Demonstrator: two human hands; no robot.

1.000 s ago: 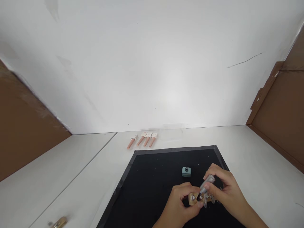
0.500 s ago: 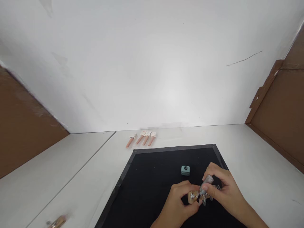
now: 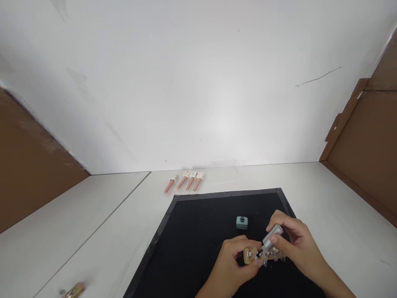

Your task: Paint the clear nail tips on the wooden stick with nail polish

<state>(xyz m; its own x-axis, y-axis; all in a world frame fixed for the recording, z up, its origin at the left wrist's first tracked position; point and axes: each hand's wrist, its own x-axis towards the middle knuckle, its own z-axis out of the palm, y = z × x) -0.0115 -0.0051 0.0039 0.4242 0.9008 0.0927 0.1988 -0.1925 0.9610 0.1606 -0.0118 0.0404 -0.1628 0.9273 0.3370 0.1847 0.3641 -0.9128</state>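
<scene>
A wooden nail practice stand [image 3: 247, 256] with silvery posts and several clear nail tips [image 3: 265, 260] is pinched between the thumb and fingers of my left hand [image 3: 234, 265]. My right hand [image 3: 293, 242] grips a grey nail polish cap [image 3: 273, 236], tilted so that its dark brush [image 3: 259, 252] points down and left at the tips. Whether the bristles touch a tip, I cannot tell. Beyond my left hand, the teal nail polish bottle [image 3: 242, 223] stands uncapped on the black mat [image 3: 198, 236]. My fingers hide part of the stand.
Several bottles with long pinkish caps [image 3: 190, 182] lie at the back of the white table [image 3: 105, 231], near the wall. A blurred wooden piece with metal [image 3: 74, 291] sits at the lower left edge. Brown cardboard panels [image 3: 366, 153] flank both sides.
My right hand has shifted slightly right, and the polish cap leans over further to the right. More of the clear tips shows. The left hand and the bottle stay about where they were.
</scene>
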